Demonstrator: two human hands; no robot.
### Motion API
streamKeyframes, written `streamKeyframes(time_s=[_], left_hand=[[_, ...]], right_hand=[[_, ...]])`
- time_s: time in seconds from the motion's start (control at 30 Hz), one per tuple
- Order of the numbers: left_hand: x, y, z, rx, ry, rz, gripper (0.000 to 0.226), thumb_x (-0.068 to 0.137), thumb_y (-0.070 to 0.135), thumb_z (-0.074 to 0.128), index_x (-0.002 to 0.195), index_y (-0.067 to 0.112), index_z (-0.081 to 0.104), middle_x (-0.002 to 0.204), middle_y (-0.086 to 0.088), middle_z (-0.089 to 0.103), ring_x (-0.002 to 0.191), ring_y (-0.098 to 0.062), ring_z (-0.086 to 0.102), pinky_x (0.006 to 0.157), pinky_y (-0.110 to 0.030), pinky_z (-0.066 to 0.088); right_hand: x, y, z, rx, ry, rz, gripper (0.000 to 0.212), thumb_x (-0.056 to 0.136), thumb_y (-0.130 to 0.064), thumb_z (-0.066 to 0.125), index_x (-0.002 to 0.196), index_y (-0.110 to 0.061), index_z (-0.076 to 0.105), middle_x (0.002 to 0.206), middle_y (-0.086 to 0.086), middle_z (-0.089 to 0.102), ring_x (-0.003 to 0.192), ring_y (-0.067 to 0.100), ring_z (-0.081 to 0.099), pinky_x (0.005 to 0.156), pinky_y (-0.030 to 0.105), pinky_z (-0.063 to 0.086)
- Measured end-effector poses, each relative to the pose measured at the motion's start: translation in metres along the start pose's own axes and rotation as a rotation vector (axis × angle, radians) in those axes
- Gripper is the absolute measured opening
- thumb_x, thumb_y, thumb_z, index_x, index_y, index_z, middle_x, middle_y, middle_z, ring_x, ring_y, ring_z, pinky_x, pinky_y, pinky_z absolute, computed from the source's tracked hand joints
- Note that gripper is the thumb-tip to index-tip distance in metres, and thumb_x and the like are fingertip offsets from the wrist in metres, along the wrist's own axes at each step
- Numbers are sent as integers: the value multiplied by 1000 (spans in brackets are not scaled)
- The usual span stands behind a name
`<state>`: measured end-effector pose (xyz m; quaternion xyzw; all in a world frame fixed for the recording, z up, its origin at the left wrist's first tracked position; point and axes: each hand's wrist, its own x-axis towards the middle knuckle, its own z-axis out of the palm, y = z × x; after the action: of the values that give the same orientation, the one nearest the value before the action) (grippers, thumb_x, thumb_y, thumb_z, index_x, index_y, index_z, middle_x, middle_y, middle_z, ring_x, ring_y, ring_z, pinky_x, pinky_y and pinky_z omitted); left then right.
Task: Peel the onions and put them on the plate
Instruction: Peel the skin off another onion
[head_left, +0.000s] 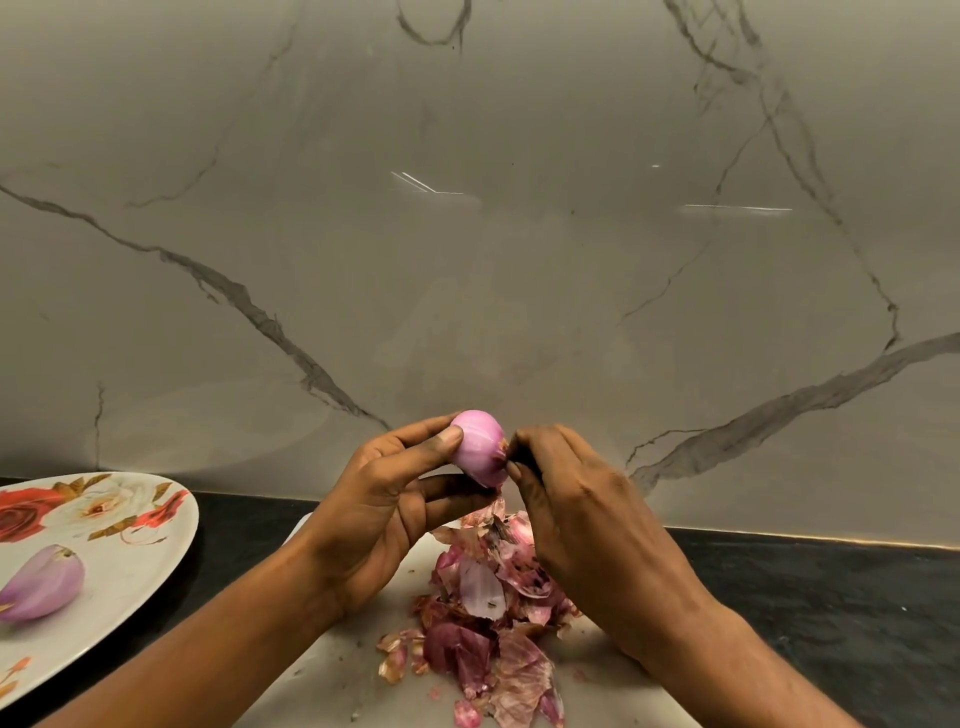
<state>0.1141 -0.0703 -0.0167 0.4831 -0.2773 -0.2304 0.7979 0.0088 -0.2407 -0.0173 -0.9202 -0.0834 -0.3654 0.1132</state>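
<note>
A pink, mostly peeled onion (480, 444) is held up above the board. My left hand (384, 509) grips it from the left, thumb on its top and fingers curled under it. My right hand (566, 499) is at the onion's right end, where its fingertips pinch a bit of dry skin by the root. A floral plate (130, 561) lies at the left edge. One peeled onion (44, 584) rests on it.
A white cutting board (358, 670) lies under my hands and carries a heap of onion peels (493, 613). The board sits on a dark counter (831, 597). A marble-patterned wall (467, 234) rises right behind it.
</note>
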Motion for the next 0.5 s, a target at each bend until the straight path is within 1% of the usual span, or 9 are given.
streamKeyframes(time_s=[0.03,0.07,0.13,0.2,0.3,0.37,0.5], left_hand=[[0,0,-1,-21,-1,-6,47,91,24,72,131,0,69,127,-31,70,111,-42,73,95,-46,62],[1,0,-1,-48,-4,-15,46,95,25,69,132,-2,67,129,-32,68,114,-45,71,99,-49,60],[2,0,-2,-102,-13,-25,47,103,29,58,135,-6,64,132,-33,66,120,-48,67,105,-53,55],[2,3,-3,-90,-5,9,44,102,27,54,131,-4,68,132,-33,66,120,-48,67,105,-55,53],[1,5,-2,-52,-44,43,39,104,25,56,133,1,68,134,-31,66,123,-48,65,108,-56,51],[1,3,-3,-42,-62,45,44,101,27,59,136,2,66,135,-31,65,124,-48,65,108,-56,51],[2,2,-2,-31,-39,61,49,92,26,68,136,6,66,132,-27,69,116,-41,71,102,-50,58]], right_hand=[[0,0,0,7,14,-1,9,106,-13,59,111,-19,56,93,-8,53,67,10,52,55,14,40],[0,-1,0,24,33,0,7,106,-14,57,112,-19,56,93,-8,53,68,9,52,56,14,40],[1,-1,-2,63,71,-16,8,107,-20,53,113,-18,57,95,-8,55,71,8,55,59,18,46],[1,0,-3,89,102,-38,10,107,-20,57,115,-18,61,99,-7,62,78,8,61,67,23,55],[-1,2,-5,187,197,0,10,101,-15,69,111,-18,69,99,-8,71,88,4,67,76,24,57],[-1,3,-7,221,241,14,13,97,-14,74,109,-18,73,99,-8,74,92,3,70,81,23,59],[-2,1,-9,293,262,4,24,94,-21,79,118,-19,74,108,-9,77,102,-1,72,88,20,60]])
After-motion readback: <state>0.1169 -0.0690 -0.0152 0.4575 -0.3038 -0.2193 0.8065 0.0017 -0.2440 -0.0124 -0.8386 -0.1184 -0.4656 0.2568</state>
